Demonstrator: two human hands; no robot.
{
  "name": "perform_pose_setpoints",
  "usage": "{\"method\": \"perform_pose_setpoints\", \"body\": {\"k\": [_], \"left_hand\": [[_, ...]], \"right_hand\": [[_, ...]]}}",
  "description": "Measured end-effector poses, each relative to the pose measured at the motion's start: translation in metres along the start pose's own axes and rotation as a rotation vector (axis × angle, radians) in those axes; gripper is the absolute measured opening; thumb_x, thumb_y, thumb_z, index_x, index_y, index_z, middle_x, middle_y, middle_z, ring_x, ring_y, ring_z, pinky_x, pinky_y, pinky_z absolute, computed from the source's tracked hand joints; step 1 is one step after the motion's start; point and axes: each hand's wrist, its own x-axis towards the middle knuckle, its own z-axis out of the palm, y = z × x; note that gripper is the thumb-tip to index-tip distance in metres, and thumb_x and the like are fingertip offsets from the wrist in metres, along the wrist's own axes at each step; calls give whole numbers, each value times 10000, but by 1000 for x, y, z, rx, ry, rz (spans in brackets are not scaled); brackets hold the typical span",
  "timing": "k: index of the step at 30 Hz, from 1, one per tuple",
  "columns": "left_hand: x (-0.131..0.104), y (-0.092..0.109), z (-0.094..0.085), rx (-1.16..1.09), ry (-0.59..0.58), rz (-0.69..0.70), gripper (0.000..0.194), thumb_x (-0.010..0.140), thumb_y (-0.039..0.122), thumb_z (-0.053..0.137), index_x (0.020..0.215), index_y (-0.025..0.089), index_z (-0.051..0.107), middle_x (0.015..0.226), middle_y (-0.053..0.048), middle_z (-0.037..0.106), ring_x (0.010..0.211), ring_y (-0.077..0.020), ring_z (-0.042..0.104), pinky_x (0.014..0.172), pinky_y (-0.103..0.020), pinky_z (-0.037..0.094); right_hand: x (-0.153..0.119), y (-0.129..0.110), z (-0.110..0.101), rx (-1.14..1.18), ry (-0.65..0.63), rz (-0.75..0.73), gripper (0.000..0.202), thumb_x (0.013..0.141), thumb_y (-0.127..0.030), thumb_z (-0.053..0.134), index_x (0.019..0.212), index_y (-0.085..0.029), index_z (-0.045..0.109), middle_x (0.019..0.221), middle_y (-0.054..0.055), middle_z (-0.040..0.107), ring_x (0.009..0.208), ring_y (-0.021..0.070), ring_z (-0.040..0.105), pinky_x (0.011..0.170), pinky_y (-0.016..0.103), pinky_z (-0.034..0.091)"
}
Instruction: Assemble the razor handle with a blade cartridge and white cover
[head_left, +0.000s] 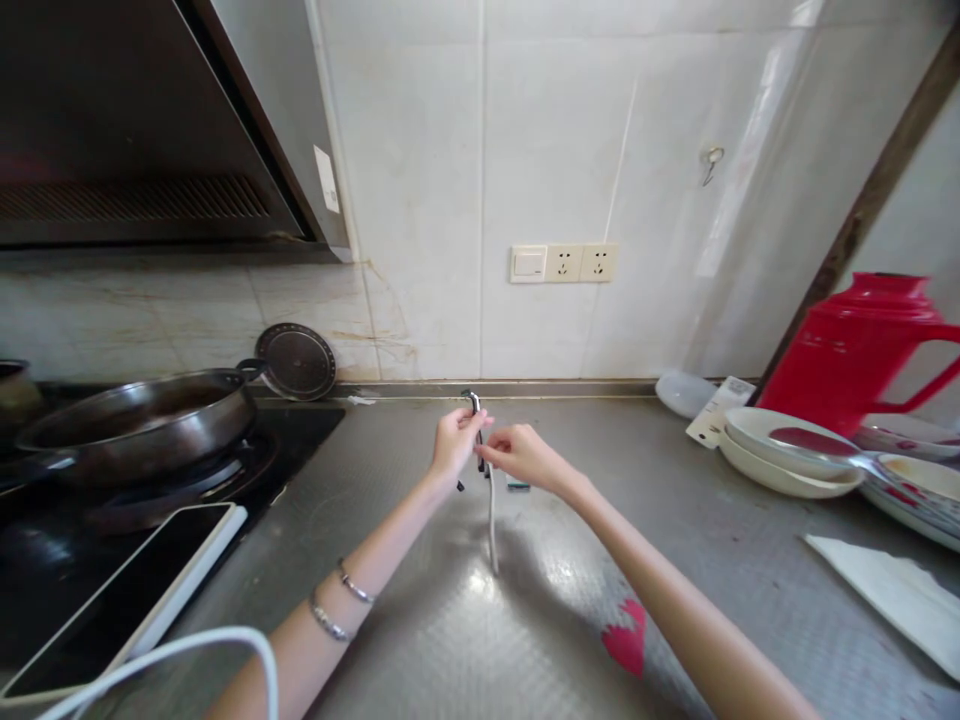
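Observation:
Above the middle of the steel counter [450, 620], my left hand [453, 442] is closed on a thin black and white cord [492, 525]. A small dark, curved end of it pokes out above my fingers. Its pale lower end hangs down toward the counter. My right hand [527, 455], just to the right, is closed in a pinch on the same cord, below the left fingertips. Black pieces show beneath both hands, too small to make out. Behind my right hand lies a small flat dark and teal item [517, 483], partly hidden.
At left a steel pan [150, 415] sits on the black hob, with a phone [124, 600] and a white cable [251, 635] nearer me. On the right stand a red thermos jug [855, 350], stacked bowls [787, 470] and a folded paper [892, 590]. Sockets [581, 263] are on the wall.

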Motion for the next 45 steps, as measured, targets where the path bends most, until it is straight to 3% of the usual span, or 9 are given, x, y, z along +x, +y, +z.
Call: {"method": "perform_pose_setpoints", "body": {"k": [5,8,11,15,18,21,35,38,45], "left_hand": [[2,-9,-1,1,-18,-29,258,679,360,673,752,120,615,701,-90,689,747,-216,660,745,-322,473],[2,-14,-8,103,-93,-14,315,712,445,614,713,130,611,665,-70,668,698,-204,642,708,-313,470],[-4,-17,-28,411,-182,38,409,776,515,496,622,151,604,654,-75,653,687,-213,623,686,-313,452],[-18,-23,-62,992,-202,122,220,701,381,634,783,179,659,842,-105,680,867,-272,607,767,-339,421],[-27,-32,-75,1161,-280,126,329,691,395,653,934,174,645,993,-128,658,983,-290,566,820,-345,408],[-33,-42,-74,1249,-332,121,399,710,423,633,1003,152,619,1029,-140,637,999,-298,548,822,-355,409],[-34,-54,-66,1376,-273,127,289,759,235,550,1038,166,581,1046,-92,630,997,-245,529,842,-330,386],[-28,-56,-72,1348,-241,100,309,738,230,566,1042,175,578,1049,-83,635,1001,-240,532,828,-320,388],[-7,-45,-96,1227,-32,73,329,704,265,609,1013,153,587,973,-91,652,948,-235,565,807,-328,404]], "right_hand": [[2,-5,20,-101,22,108,329,797,-328,521,522,-153,562,497,17,576,470,101,486,462,207,258],[1,-3,27,-146,29,146,326,784,-275,509,484,-153,546,464,17,548,452,99,466,458,214,240],[-4,-3,32,-170,2,190,300,758,-234,502,476,-146,556,464,25,547,453,97,458,452,219,228],[-12,-2,39,-188,-80,261,275,735,-236,512,485,-144,581,472,40,560,456,102,461,444,230,217],[-15,-2,46,-192,-148,293,252,736,-261,523,527,-150,608,505,47,582,483,115,496,441,225,223],[-17,-2,53,-212,-206,296,247,750,-300,526,579,-156,632,553,62,615,523,137,540,440,221,235],[-17,-2,69,-283,-280,373,279,764,-236,469,868,-106,693,841,164,709,780,227,665,552,220,399],[-16,-7,71,-302,-278,374,321,772,-252,451,908,-84,689,906,199,698,851,258,661,621,250,439],[-12,-18,74,-341,-300,371,376,769,-272,459,993,-57,670,989,237,668,956,296,634,738,313,471]]}}
